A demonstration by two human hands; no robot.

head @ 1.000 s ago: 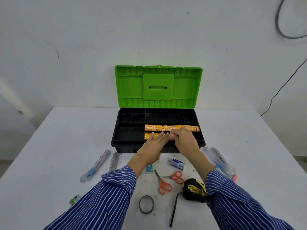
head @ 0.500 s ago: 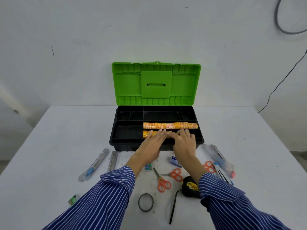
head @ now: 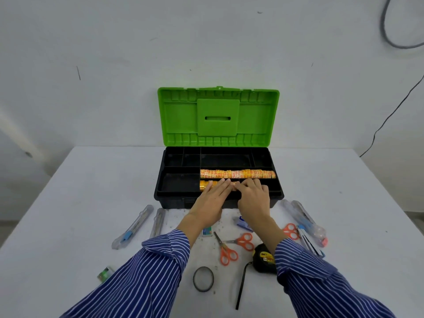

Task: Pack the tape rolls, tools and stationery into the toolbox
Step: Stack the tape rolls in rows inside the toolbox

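Left hand [head: 212,198]: I'm seeing it lying flat, fingers straight, pressing the front row of tape rolls [head: 207,186].
Right hand [head: 253,197]: fingers curling onto that row; grip unclear.
Toolbox [head: 174,200]: sitting at 12 o'clock.

A white table [head: 68,203] stands against a scuffed white wall [head: 114,53]. A grey cable loop [head: 390,40] hangs at the upper right, and a thin black wire [head: 390,115] trails down beneath it.

I count one toolbox [head: 174,198], two rows of tape rolls [head: 237,173] in it, two orange scissors [head: 231,246], one tape measure [head: 263,260], one loose black ring of tape [head: 203,278] and several clear packets, too blurred to count exactly.
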